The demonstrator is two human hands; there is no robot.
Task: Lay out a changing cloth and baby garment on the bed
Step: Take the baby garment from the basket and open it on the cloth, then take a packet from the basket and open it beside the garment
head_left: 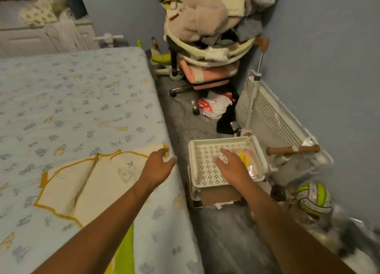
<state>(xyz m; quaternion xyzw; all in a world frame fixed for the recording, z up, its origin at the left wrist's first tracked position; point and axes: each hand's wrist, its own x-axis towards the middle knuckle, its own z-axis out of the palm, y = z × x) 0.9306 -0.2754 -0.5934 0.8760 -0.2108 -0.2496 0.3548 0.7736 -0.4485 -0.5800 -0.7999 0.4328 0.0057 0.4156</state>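
A cream cloth with a mustard-yellow border lies spread near the bed's right edge, on the pale blue patterned sheet. My left hand hovers over the cloth's right corner, fingers curled apart, holding nothing. My right hand reaches over a white perforated tray on the floor beside the bed, fingers spread. Under that hand, in the tray, lies a yellow and pink packet or small garment; I cannot tell which. A green strip of fabric shows beneath my left forearm.
A chair heaped with clothes and soft things stands at the far end of the narrow floor strip. A white wall heater and a stick handle line the right wall. A green and white ball sits near the tray.
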